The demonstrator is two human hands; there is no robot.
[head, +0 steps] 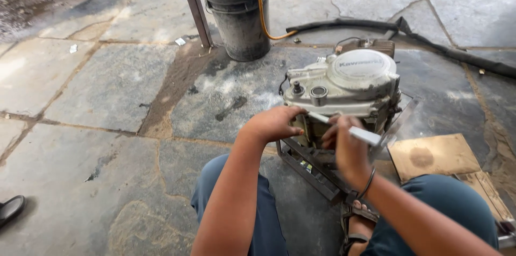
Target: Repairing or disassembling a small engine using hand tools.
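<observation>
A dirty white engine block (344, 81) with a round side cover sits on a dark metal frame stand (312, 167) on the stone floor. My left hand (274, 123) rests on the engine's lower front edge, fingers curled against it. Just right of it, my right hand (346, 148) grips a slim white-handled tool (355, 132) that slants up-left toward the engine's underside; the hand and tool are blurred. A dark bangle circles my right wrist. My knees in blue trousers flank the stand.
A dark plastic bucket (239, 11) with a yellow hose (262, 3) stands behind the engine beside a slanted metal post (194, 6). A black hose (430, 38) crosses the floor at right. Cardboard pieces (435, 155) lie right of the stand. A dark sandal (11, 208) lies far left.
</observation>
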